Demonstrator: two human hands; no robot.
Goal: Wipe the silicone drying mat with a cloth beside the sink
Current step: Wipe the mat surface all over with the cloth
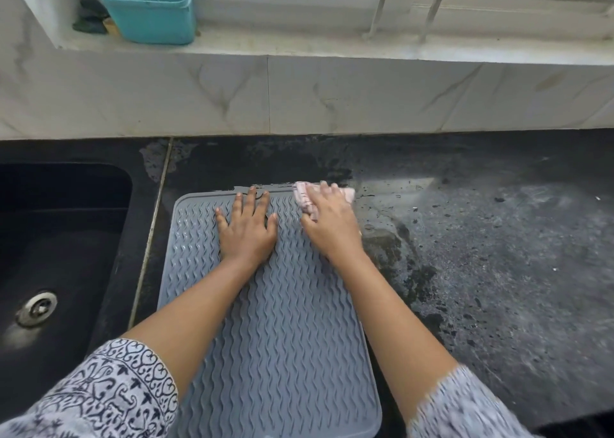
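silicone drying mat (275, 321) is lying flat on the dark countertop (498, 271), just right of the sink (66, 205). the wiping step is under way, i judge: the right hand (330, 225) is gripping the bunched pink cloth (304, 194) under curled fingers and pressing it on the mat's far right corner. the left hand (247, 230) is resting flat, fingers spread, pinning the mat near its far edge. the next move is likely calling for a drag of the cloth along the ridges toward the near edge, with the left hand, now lying in that path, shifting aside. wet patches (382, 241) are sitting on the countertop beside the mat. a teal tub (149, 10) is standing on the ledge (299, 44), well apart.
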